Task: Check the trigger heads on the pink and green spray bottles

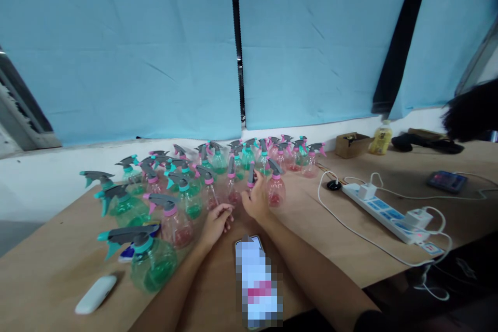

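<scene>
My right hand (256,198) is closed around a small spray bottle with a grey head (251,170) and a pink collar; the hand hides most of its body. To the left, my left hand (218,224) hovers over the table with loosely bent fingers apart and nothing in them. A pink spray bottle (277,192) stands just right of my right hand, and another pink one (210,193) is behind my left hand. Closer to me stands a green spray bottle (153,267) with a turquoise collar. A phone (259,280) with a lit, blurred screen lies between my forearms.
Several more green and pink spray bottles crowd the table (311,249) toward the wall. A white oval case (95,294) lies at front left. On the right are a power strip (383,212) with cables, a cardboard box (352,145), a yellow drink bottle (383,138) and a dark device (447,181).
</scene>
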`<state>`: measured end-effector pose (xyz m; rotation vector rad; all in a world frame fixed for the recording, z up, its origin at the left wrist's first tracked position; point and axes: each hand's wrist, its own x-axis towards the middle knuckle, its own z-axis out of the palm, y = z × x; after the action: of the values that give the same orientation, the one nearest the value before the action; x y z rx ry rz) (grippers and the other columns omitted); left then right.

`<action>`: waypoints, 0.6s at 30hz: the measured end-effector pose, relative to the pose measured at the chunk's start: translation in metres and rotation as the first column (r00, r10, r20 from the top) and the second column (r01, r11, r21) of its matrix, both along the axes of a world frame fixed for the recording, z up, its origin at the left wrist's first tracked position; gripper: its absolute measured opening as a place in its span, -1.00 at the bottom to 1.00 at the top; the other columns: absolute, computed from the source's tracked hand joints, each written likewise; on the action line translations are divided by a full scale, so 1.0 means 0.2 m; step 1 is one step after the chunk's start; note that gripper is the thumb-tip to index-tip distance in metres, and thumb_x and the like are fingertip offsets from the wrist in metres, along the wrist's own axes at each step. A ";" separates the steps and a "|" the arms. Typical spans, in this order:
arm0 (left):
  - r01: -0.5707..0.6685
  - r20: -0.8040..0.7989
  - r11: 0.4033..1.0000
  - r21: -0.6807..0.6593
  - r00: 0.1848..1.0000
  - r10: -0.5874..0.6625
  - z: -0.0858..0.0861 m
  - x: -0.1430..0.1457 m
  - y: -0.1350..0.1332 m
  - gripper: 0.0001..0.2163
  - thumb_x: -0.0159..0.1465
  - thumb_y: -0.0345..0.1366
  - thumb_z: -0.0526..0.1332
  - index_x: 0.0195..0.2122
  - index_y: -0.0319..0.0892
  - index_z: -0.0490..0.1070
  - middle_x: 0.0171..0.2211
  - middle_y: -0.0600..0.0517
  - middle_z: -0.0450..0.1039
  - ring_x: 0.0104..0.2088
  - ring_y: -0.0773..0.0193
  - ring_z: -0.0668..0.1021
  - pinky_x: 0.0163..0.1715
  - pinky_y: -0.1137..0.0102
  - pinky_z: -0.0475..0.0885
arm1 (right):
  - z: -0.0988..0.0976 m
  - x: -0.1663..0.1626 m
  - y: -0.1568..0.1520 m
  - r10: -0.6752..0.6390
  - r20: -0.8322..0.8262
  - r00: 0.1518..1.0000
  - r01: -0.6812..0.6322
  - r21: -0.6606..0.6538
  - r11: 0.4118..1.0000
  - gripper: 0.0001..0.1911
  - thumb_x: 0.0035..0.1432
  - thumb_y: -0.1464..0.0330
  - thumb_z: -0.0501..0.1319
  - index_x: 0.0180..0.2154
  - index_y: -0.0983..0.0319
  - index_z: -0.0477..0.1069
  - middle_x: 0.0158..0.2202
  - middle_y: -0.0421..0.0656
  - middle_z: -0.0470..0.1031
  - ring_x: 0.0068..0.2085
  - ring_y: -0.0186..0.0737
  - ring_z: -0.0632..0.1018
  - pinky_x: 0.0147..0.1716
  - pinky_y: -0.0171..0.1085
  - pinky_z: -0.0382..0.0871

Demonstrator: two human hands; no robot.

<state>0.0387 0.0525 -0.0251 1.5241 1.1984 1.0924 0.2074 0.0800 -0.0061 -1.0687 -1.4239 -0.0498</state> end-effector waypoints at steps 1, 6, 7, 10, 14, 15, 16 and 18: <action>0.000 -0.001 1.000 -0.001 1.000 0.000 0.00 0.00 0.00 -0.69 0.17 -0.05 0.18 -0.24 -0.19 0.44 -0.55 0.14 0.40 -0.66 0.41 0.40 -0.70 0.53 0.21 | -0.01 0.00 0.01 -0.016 0.020 1.000 0.016 -0.004 1.000 -0.22 -0.03 0.46 0.13 0.25 0.36 -0.01 0.11 0.16 0.23 0.13 0.07 0.32 0.11 0.06 0.23; 0.012 -0.003 1.000 0.009 1.000 -0.012 0.00 -0.01 -0.01 -0.69 0.19 -0.05 0.17 -0.22 -0.18 0.47 -0.53 0.13 0.40 -0.66 0.41 0.40 -0.69 0.53 0.20 | -0.04 0.01 0.04 -0.077 0.091 0.993 0.083 -0.068 0.994 -0.23 0.04 0.39 0.15 0.28 0.36 0.00 0.12 0.18 0.21 0.16 0.16 0.27 0.14 0.19 0.13; 0.013 -0.005 1.000 0.011 1.000 -0.013 0.00 -0.01 0.00 -0.69 0.19 -0.05 0.17 -0.21 -0.17 0.47 -0.53 0.13 0.40 -0.65 0.41 0.41 -0.69 0.53 0.20 | -0.05 0.01 0.04 -0.068 0.097 0.993 0.076 -0.074 0.994 -0.25 0.08 0.39 0.13 0.29 0.36 -0.01 0.13 0.18 0.22 0.18 0.16 0.26 0.15 0.19 0.12; 0.018 -0.019 1.000 0.017 1.000 -0.018 -0.01 -0.01 0.00 -0.68 0.20 -0.04 0.16 -0.20 -0.17 0.47 -0.51 0.12 0.41 -0.65 0.42 0.40 -0.68 0.53 0.21 | -0.08 0.01 0.08 -0.016 0.066 0.998 0.021 -0.068 0.997 -0.30 0.19 0.39 0.04 0.32 0.36 -0.10 0.20 0.18 0.19 0.24 0.08 0.23 0.20 0.12 0.12; 0.021 -0.038 1.000 0.020 0.999 -0.020 -0.02 -0.01 0.01 -0.68 0.21 -0.04 0.15 -0.19 -0.17 0.47 -0.50 0.12 0.42 -0.66 0.42 0.39 -0.68 0.53 0.22 | -0.12 0.03 0.13 0.052 -0.022 0.998 -0.053 -0.080 0.995 -0.29 0.22 0.40 0.01 0.34 0.38 -0.18 0.29 0.18 0.10 0.31 -0.01 0.19 0.25 0.02 0.12; 0.020 -0.038 1.000 0.019 0.999 -0.019 -0.02 -0.01 0.01 -0.68 0.21 -0.04 0.15 -0.19 -0.17 0.47 -0.50 0.12 0.41 -0.66 0.42 0.39 -0.68 0.53 0.22 | -0.12 0.03 0.13 0.066 -0.038 0.997 -0.069 -0.088 0.994 -0.27 0.21 0.40 0.02 0.34 0.38 -0.20 0.30 0.18 0.08 0.32 -0.01 0.17 0.26 0.02 0.11; 0.021 -0.035 1.000 0.017 0.999 -0.020 -0.02 -0.01 0.01 -0.68 0.20 -0.04 0.15 -0.20 -0.17 0.47 -0.50 0.12 0.41 -0.66 0.42 0.39 -0.68 0.53 0.21 | -0.13 0.03 0.13 0.080 -0.050 0.996 -0.084 -0.094 0.992 -0.25 0.20 0.39 0.04 0.35 0.37 -0.21 0.32 0.18 0.05 0.33 -0.01 0.15 0.27 0.02 0.09; 0.023 -0.027 1.000 0.016 0.999 -0.022 -0.02 -0.01 0.01 -0.68 0.20 -0.04 0.16 -0.20 -0.17 0.47 -0.51 0.12 0.41 -0.66 0.42 0.39 -0.68 0.53 0.21 | -0.12 0.03 0.12 0.085 -0.085 0.993 -0.093 -0.097 0.991 -0.19 0.17 0.39 0.08 0.35 0.37 -0.26 0.35 0.17 -0.03 0.36 0.00 0.09 0.29 0.03 0.04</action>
<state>0.0362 0.0542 -0.0298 1.5654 1.1905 1.0725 0.2136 0.1036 -0.0303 -1.0763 -1.4112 0.1296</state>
